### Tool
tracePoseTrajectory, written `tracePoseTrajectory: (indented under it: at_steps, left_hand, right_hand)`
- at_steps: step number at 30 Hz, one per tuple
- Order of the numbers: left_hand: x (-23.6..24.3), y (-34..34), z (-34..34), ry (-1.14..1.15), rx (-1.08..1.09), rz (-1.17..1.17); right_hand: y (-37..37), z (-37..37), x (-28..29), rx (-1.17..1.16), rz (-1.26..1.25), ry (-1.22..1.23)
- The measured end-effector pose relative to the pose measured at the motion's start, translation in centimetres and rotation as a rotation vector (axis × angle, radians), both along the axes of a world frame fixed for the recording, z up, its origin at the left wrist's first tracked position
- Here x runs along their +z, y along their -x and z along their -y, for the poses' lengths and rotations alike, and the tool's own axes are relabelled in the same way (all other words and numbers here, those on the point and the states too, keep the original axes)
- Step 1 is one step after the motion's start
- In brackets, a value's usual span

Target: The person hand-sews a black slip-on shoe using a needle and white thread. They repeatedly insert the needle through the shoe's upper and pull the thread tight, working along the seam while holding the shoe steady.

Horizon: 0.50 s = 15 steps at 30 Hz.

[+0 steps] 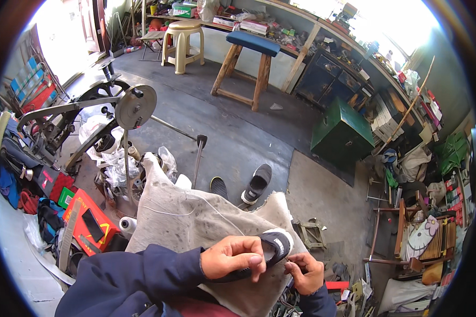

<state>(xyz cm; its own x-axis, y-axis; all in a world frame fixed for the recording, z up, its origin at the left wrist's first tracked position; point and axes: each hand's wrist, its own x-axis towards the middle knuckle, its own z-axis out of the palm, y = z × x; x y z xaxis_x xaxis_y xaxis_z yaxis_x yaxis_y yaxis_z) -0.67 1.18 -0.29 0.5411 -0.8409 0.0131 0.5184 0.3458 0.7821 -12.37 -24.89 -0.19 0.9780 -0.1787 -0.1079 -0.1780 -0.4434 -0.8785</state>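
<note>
A dark sneaker point(270, 249) with a white sole edge rests on the pale stained cloth point(164, 224) over my lap. My left hand point(237, 258) is over the shoe's left side, its fingers curled and pressed together; whatever they hold is too small to make out. Close by the shoe's right edge, my right hand point(305, 272) pinches a thin, small item that I cannot name. A white thread point(215, 210) runs loosely across the cloth toward the shoe. Part of the shoe is hidden behind my left hand.
On the floor ahead lie another dark shoe point(258, 183) and a dark, yellow-edged shoe piece point(218, 187). A black hand-cranked machine point(135, 107) stands left, above a red box point(91, 224) and a thread spool point(127, 224). Farther off are a blue-topped stool point(254, 43) and green box point(342, 135).
</note>
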Motion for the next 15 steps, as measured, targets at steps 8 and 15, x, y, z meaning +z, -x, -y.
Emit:
tracePoseTrajectory:
  at_steps: [8, 15]
  left_hand:
    - [-2.1, 1.1, 3.0, -0.45, 0.486, 1.061]
    - [-3.4, 0.6, 5.4, -0.38, 0.397, 0.904]
  right_hand:
    - [-0.6, -0.1, 1.0, 0.05, 0.068, 0.161]
    - [-1.3, -1.5, 2.8, 0.08, 0.067, 0.392]
